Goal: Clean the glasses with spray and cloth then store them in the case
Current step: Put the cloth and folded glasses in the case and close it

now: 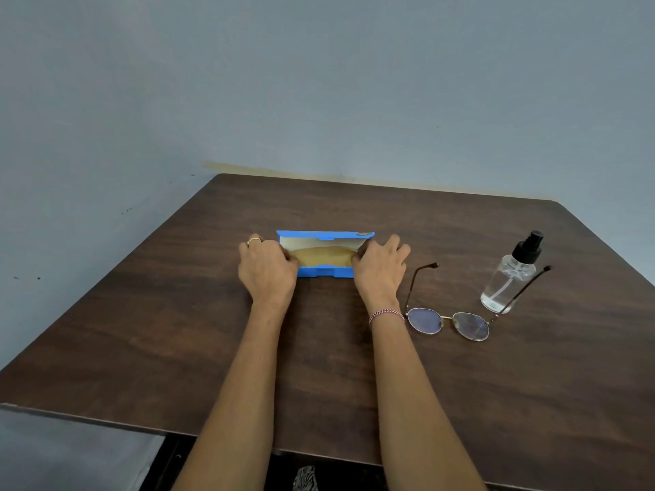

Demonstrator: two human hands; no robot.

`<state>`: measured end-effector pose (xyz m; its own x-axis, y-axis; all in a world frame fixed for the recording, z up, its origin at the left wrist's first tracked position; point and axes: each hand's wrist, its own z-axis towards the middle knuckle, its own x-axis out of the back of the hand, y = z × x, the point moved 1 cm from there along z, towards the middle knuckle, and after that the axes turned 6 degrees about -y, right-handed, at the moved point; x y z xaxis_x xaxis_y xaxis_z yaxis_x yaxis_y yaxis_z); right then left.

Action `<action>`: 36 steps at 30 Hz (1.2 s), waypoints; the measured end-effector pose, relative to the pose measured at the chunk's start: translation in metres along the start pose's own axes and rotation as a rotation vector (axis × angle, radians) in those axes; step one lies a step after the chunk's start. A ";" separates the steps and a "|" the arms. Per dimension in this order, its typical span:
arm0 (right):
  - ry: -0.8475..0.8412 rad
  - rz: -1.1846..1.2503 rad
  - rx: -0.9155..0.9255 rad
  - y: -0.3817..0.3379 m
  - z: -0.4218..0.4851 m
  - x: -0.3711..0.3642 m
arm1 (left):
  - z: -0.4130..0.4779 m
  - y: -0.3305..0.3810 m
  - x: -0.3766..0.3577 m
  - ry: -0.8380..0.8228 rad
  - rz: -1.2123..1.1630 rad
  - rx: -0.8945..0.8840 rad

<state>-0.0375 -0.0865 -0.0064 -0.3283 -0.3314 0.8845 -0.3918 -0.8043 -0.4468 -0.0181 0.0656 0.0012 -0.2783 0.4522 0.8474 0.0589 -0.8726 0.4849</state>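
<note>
A blue glasses case (325, 271) stands open in the middle of the dark wooden table (177, 331), its lid raised at the back. A tan cloth (324, 256) lies inside it. My left hand (266, 269) grips the case's left end and my right hand (380, 265) grips its right end, fingers curled over the edges. To the right of my right wrist, round metal-framed glasses (448, 322) lie on the table with both arms unfolded. A clear spray bottle (510, 278) with a black pump top stands behind the glasses' right arm.
The table's back edge meets a grey-blue wall (319, 83). Its front edge runs below my forearms, with dark floor and a patterned object (304, 478) underneath.
</note>
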 end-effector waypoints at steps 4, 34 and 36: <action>-0.016 0.068 0.002 -0.002 -0.003 0.003 | 0.001 -0.001 0.001 0.047 -0.019 -0.019; 0.048 -0.116 -0.006 -0.002 -0.002 0.001 | 0.003 0.001 -0.007 -0.031 0.046 -0.017; 0.049 -0.093 -0.010 -0.002 -0.001 0.000 | 0.001 0.000 -0.005 -0.025 -0.033 -0.011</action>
<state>-0.0376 -0.0846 -0.0059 -0.3313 -0.2311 0.9148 -0.4314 -0.8252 -0.3647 -0.0158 0.0632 -0.0031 -0.2558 0.4855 0.8360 0.0393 -0.8588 0.5108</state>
